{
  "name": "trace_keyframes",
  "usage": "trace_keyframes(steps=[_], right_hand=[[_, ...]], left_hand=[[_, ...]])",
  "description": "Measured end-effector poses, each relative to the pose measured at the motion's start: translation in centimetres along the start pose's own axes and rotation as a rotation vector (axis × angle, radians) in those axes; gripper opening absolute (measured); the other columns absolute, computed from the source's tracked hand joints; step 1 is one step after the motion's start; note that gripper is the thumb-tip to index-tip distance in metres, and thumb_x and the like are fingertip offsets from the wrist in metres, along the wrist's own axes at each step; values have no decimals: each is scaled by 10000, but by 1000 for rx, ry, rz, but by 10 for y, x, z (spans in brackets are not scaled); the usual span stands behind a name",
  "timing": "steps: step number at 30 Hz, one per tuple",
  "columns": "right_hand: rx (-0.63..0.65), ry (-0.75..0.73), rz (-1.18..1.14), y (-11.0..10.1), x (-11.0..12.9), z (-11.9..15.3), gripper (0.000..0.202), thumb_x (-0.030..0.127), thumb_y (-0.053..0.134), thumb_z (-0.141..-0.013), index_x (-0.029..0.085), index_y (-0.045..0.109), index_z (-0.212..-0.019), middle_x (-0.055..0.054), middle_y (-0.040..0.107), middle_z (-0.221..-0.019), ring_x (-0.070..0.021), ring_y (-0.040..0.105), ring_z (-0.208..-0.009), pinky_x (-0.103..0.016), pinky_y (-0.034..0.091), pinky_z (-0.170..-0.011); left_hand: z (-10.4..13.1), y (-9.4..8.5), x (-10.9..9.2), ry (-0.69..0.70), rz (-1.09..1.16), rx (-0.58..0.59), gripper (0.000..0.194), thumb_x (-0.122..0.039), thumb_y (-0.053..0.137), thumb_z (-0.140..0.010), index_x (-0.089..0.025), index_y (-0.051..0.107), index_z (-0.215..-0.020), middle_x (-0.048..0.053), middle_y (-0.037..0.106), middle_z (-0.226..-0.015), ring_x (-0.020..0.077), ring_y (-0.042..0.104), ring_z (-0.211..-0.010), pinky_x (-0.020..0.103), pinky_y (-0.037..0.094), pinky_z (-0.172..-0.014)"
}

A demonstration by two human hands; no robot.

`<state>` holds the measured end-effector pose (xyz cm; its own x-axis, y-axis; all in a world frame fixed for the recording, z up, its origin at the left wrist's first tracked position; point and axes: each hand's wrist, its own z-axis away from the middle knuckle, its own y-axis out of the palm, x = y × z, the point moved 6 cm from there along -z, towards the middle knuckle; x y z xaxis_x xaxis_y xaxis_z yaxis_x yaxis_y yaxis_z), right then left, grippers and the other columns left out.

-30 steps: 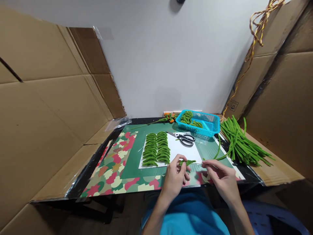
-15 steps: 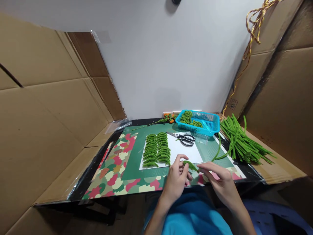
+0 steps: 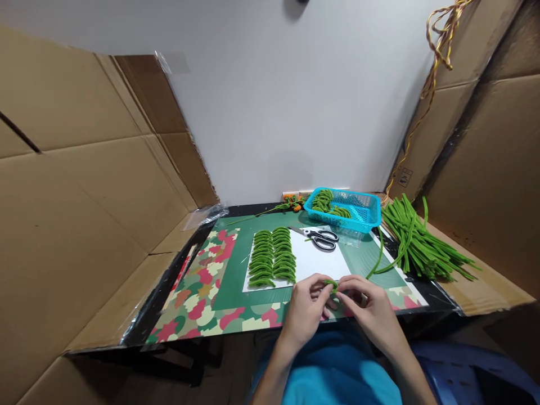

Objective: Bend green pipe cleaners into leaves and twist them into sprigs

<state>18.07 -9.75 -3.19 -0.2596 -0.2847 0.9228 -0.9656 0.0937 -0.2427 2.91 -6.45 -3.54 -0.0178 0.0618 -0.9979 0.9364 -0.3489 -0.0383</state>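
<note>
A short green pipe-cleaner leaf [image 3: 332, 284] is pinched between my two hands, just above the front edge of the mat. My left hand [image 3: 310, 304] grips its left end, while my right hand [image 3: 363, 299] has thumb and fingertips closed on its right end. Fingers cover much of the leaf. Two columns of curved green pipe-cleaner leaves [image 3: 284, 256] lie on the white sheet [image 3: 314, 264] to the left. Behind my hands, scissors [image 3: 321, 237] with black-and-white handles rest on the sheet, blades pointing left.
A blue basket [image 3: 367, 219] at the back holds more green leaves. Right of it lies a bundle of long green pipe cleaners [image 3: 422, 242]. An orange-flowered stem [image 3: 291, 203] lies behind the green mat [image 3: 230, 264]. Cardboard walls [image 3: 84, 197] stand at both sides.
My right hand has moved left, closer to my left hand, and its fingers now close on the leaf's right end. Less of the leaf shows. The view has shifted slightly.
</note>
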Motion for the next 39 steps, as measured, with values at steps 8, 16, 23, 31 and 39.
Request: trace_keyframes(steps=[8,16,23,31,39], right_hand=[[-83,98,-105,1,-8,0,272,455,749,-923,191,717,-866,-48,708,-838,-182,656,-649,-266,521,-576],[-134,83,-4,-3,-6,2,282,460,755,-914,204,706,-806,-32,691,-769,-179,638,-643,-260,491,-573],[-56,114,-17,6,3,4,312,507,696,-956,205,681,-1033,-18,668,-763,-158,591,-578,-254,446,-515],[-83,55,83,14,6,3,271,490,649,-993,225,595,-964,11,611,-741,-140,510,-557,-253,385,-521],[-140,81,-116,16,-7,3,286,490,659,-993,205,676,-971,-28,696,-808,-150,597,-581,-239,442,-513]], left_hand=[[0,2,2,-41,70,117,397,-514,646,-988,-153,737,-1125,68,760,-804,173,725,-619,228,554,-534],[1,3,3,-56,92,123,350,-483,717,-946,-149,734,-1046,71,767,-814,199,755,-697,227,565,-571],[0,-5,6,-30,5,-51,381,-540,649,-970,-165,676,-1028,17,679,-709,160,682,-552,233,572,-497],[3,-7,-3,53,12,-118,343,-491,630,-994,-186,696,-1134,13,676,-754,168,704,-600,236,590,-519],[4,-5,-3,33,0,-90,436,-486,675,-968,-198,659,-1295,2,670,-738,186,728,-662,225,589,-508]])
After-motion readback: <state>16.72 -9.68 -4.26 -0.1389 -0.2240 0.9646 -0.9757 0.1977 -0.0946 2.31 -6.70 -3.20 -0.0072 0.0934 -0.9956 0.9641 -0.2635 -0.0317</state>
